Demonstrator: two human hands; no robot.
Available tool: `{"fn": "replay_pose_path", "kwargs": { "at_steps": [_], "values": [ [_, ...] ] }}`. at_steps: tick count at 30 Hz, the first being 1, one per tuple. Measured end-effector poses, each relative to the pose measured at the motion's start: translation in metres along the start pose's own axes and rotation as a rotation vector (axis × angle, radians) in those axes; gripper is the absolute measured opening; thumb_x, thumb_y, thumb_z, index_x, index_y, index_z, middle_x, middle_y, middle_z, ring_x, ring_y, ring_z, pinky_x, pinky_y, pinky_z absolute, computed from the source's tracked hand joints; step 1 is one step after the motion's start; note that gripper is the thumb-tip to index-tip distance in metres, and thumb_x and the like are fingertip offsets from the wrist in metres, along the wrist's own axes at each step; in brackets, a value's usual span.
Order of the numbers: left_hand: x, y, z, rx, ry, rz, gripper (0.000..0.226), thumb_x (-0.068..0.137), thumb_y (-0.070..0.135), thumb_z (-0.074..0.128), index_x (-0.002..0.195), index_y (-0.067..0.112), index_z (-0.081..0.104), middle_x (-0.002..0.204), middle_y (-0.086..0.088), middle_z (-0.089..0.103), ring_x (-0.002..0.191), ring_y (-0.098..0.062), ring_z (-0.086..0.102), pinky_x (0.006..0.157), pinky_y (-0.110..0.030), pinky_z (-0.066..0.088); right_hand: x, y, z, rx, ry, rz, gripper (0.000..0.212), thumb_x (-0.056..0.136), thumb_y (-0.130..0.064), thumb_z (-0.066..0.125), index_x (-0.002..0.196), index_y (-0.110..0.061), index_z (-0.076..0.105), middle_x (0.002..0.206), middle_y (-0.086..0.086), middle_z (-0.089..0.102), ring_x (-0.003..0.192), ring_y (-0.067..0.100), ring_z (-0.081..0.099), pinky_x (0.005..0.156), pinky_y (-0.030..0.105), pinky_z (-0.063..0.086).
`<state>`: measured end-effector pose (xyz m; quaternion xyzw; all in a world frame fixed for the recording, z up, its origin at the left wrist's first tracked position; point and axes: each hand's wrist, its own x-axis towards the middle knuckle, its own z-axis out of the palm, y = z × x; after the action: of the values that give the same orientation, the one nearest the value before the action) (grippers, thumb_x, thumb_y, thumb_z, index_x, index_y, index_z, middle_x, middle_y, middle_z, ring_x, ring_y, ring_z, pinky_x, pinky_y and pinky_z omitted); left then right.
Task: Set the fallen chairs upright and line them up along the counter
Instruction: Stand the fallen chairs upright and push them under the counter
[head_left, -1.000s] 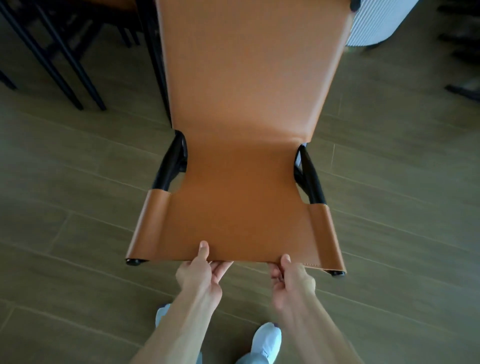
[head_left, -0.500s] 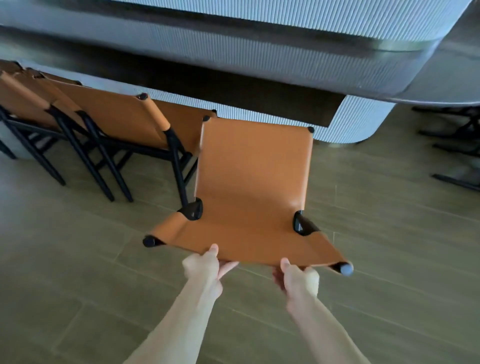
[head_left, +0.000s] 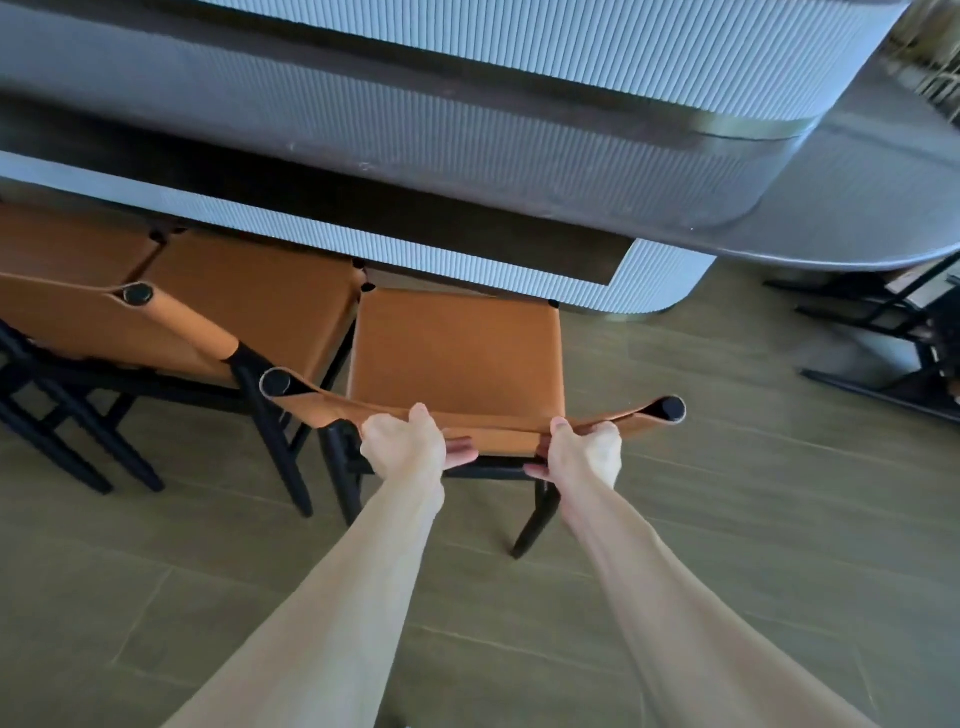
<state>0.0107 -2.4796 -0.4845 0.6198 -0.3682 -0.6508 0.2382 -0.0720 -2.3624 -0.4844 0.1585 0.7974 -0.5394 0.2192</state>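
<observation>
Three tan leather chairs stand in a row along the ribbed counter (head_left: 467, 130): the far-left chair (head_left: 62, 249), a middle chair (head_left: 249, 301) and the rightmost chair (head_left: 457, 353). Both arms reach forward; the left hand (head_left: 405, 447) and right hand (head_left: 584, 452) each grip the top edge of the rightmost chair's backrest, fingers curled under.

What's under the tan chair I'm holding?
Under the tan leather chair: black legs and a crossbar over grey-green floor tiles. The seat hides the far legs, so whether they touch down is unseen.
</observation>
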Motion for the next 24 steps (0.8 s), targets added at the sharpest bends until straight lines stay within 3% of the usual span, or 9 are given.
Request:
{"fn": "replay_pose_path", "kwargs": {
  "at_steps": [5,7,10,13,16,21,24],
  "values": [
    [0.011,0.013,0.022,0.042,0.018,-0.035,0.024,0.104,0.008,0.05,0.126,0.0,0.05,0.079,-0.009,0.054,0.051,-0.03,0.072,0.054,-0.046,0.063,0.017,-0.021,0.011,0.003,-0.033,0.125,0.014,0.1,-0.015,0.053,0.112,-0.011,0.048,0.117,0.011,0.065,0.044,0.024,0.07,0.078,0.044,0.064],
    [0.007,0.019,0.02,0.068,0.009,-0.086,0.026,0.104,0.009,0.051,0.127,-0.002,0.05,0.085,-0.016,0.061,0.055,-0.032,0.073,0.059,-0.047,0.063,0.016,-0.028,0.006,-0.007,-0.061,0.159,0.006,0.099,-0.013,0.055,0.103,-0.012,0.05,0.113,0.012,0.067,0.045,0.025,0.071,0.073,0.041,0.065],
    [0.008,0.031,0.012,0.125,-0.101,-0.192,0.03,0.105,0.013,0.049,0.13,-0.005,0.05,0.108,-0.026,0.068,0.072,-0.033,0.074,0.06,-0.043,0.061,0.017,-0.042,-0.004,-0.018,-0.114,0.218,0.007,0.097,-0.007,0.058,0.093,-0.009,0.052,0.11,0.015,0.07,0.053,0.025,0.071,0.052,0.031,0.062],
    [-0.004,0.039,0.004,0.281,-0.16,-0.205,0.039,0.108,0.025,0.044,0.129,-0.007,0.052,0.105,-0.024,0.072,0.082,-0.036,0.073,0.065,-0.045,0.061,0.015,-0.047,-0.015,-0.084,-0.168,0.224,0.012,0.095,-0.013,0.067,0.099,-0.005,0.06,0.104,0.016,0.072,0.064,0.022,0.069,0.05,0.03,0.061],
    [-0.03,0.051,0.006,0.474,-0.247,-0.183,0.045,0.109,0.031,0.042,0.121,-0.009,0.058,0.095,-0.025,0.073,0.075,-0.037,0.074,0.061,-0.045,0.063,0.017,-0.05,-0.033,-0.213,-0.248,0.193,0.023,0.093,-0.029,0.072,0.094,-0.009,0.062,0.088,0.009,0.073,0.064,0.021,0.069,0.055,0.031,0.063],
    [-0.105,0.082,0.054,0.619,-0.642,0.052,0.023,0.103,0.018,0.056,0.121,0.004,0.058,0.102,-0.019,0.074,0.081,-0.036,0.076,0.063,-0.045,0.064,0.02,-0.082,-0.103,-0.261,-0.455,0.067,0.029,0.092,-0.034,0.07,0.076,-0.012,0.062,0.068,0.004,0.064,0.05,0.016,0.06,0.047,0.029,0.053],
    [-0.173,0.094,0.101,0.623,-0.756,0.254,0.019,0.102,0.027,0.057,0.118,0.017,0.062,0.11,-0.009,0.073,0.087,-0.023,0.076,0.071,-0.039,0.064,0.029,-0.109,-0.188,-0.196,-0.429,-0.108,0.028,0.092,-0.037,0.066,0.076,-0.014,0.069,0.07,0.001,0.073,0.067,0.017,0.069,0.077,0.039,0.064]
  ]
}}
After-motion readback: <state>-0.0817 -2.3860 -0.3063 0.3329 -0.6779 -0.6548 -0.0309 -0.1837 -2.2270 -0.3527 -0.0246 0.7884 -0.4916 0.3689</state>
